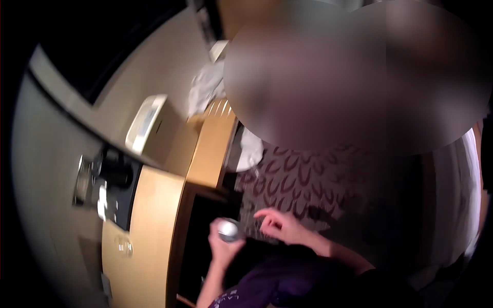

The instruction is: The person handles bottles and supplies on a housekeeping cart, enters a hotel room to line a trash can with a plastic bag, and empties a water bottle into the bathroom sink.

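My left hand point(220, 244) is closed round a small round cup point(229, 229) with a grey rim. Its inside or top looks white; motion blur hides what that white is. To its right, apart from the cup, my right hand point(281, 226) holds nothing. Its index finger stretches out to the left while the other fingers are partly curled. Both hands are in front of my dark purple shirt point(272, 280), to the right of the wooden desk.
On the left stands a light wooden desk point(149, 215) with a clear glass point(124, 246) and a black tray point(126, 213). Dark and clear items fill the tray's area. A white cloth point(251, 149) hangs over patterned carpet point(298, 179). White bedding point(457, 190) is at right; a large upper area is blurred.
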`<state>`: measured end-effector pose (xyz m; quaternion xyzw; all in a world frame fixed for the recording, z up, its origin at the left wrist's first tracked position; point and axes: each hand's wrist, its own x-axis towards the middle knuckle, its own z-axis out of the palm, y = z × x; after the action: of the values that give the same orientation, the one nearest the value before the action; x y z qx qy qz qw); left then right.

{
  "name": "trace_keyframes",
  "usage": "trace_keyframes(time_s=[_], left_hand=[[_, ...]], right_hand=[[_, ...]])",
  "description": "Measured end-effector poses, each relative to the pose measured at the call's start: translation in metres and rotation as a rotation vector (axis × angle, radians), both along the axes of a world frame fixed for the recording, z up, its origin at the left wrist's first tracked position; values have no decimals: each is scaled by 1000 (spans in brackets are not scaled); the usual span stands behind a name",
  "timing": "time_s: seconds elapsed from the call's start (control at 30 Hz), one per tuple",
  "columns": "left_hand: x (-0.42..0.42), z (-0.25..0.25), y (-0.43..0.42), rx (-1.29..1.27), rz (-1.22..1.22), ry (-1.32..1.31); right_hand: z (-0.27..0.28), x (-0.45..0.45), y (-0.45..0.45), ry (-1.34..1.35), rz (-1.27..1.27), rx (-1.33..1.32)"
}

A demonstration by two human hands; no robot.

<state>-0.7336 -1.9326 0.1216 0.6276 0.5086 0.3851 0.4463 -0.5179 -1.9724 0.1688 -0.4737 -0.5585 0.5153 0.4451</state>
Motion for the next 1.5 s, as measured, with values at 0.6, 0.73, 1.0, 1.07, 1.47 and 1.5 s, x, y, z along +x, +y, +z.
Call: trace_keyframes(time_s=[0.6,0.73,1.0,1.07,1.47,1.5], left_hand=[[263,2,81,-246,-810,459],[336,14,160,-356,-999,258],[472,-77,296,115,-1493,513],[504,-70,310,62,-1607,489],[736,-26,376,-111,-1654,525],[759,-21,382,-99,-1639,533]], right_hand=[[-61,197,33,-510,-317,-334],[-26,264,85,-819,-439,-25],[27,364,147,-860,-477,-335],[21,390,150,-737,-466,-224],[-59,595,216,-511,-428,48],[-57,619,229,-506,-450,158]])
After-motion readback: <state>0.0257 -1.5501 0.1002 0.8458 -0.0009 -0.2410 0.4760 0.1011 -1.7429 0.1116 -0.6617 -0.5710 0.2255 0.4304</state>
